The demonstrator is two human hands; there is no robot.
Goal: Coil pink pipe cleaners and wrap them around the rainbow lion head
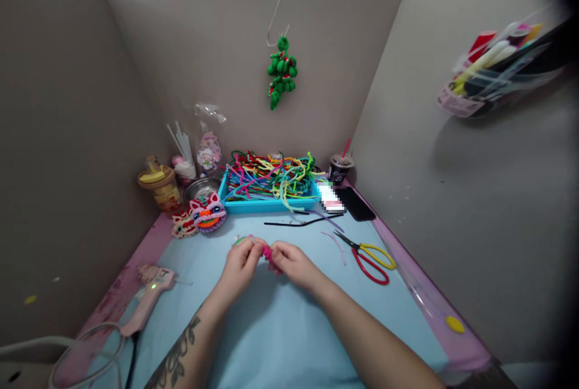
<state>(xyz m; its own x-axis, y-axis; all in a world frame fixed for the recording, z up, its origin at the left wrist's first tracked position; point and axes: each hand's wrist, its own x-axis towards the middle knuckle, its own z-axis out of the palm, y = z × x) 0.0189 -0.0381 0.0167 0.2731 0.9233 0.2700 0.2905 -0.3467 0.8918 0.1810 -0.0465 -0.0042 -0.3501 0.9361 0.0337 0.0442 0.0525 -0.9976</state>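
Note:
My left hand (pixel 242 262) and my right hand (pixel 292 263) meet over the middle of the light blue mat (pixel 271 328). Between their fingertips they pinch a small pink pipe-cleaner piece (pixel 267 251). A bit of green pipe cleaner (pixel 239 240) shows just above my left hand's fingers. Both hands have fingers curled onto the piece. Most of it is hidden by my fingers.
A blue tray (pixel 266 203) of several coloured pipe cleaners stands at the back. Red-and-yellow scissors (pixel 371 256) lie right of my hands, a black pipe cleaner (pixel 298 222) behind them. A pink glue gun (pixel 149 295) lies at the left. A lion-head craft (pixel 205 215), phone (pixel 357 203) and cup (pixel 340 167) sit further back.

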